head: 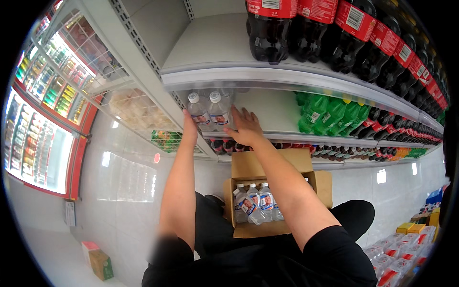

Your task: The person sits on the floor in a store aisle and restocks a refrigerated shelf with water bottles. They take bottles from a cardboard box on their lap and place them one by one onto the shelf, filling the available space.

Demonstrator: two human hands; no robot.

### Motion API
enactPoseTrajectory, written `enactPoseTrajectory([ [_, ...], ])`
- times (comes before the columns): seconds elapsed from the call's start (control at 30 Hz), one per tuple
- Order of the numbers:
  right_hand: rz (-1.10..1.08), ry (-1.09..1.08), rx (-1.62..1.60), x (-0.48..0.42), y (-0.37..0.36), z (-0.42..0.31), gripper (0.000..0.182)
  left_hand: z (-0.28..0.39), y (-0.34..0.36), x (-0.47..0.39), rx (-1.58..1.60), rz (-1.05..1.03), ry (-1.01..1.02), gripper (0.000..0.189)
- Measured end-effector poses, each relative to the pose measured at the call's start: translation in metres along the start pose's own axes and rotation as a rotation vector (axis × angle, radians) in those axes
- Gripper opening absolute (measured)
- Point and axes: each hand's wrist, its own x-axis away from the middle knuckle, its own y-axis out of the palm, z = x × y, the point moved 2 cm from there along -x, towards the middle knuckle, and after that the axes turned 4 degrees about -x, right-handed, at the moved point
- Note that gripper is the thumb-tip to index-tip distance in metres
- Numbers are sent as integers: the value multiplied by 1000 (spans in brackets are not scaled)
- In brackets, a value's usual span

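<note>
Two clear plastic bottles [219, 111] with white caps and blue-and-white labels stand side by side at the left end of a middle shelf, with more clear bottles behind them. My left hand [190, 125] touches the left side of the front pair, its thumb upward. My right hand [246, 125] lies at their right side with the fingers spread. Below my forearms an open cardboard box [270, 163] holds several similar bottles [266, 199]; one bottle [251, 208] leans across the others.
Green bottles [331, 114] stand farther right on the same shelf. Large cola bottles [274, 36] fill part of the shelf above. A white wire rack [136, 107] adjoins on the left, with lit drink coolers [39, 143] beyond. Packed bottles [398, 262] lie at lower right.
</note>
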Motion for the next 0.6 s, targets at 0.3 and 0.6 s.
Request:
enactPoseTrajectory([
  [0.3, 11, 21, 26, -4, 3, 9, 102, 12, -7, 53, -539, -36, 98, 60],
  [0.6, 292, -164, -387, 5, -6, 28, 68, -43, 81, 281, -1128, -228, -345, 86],
])
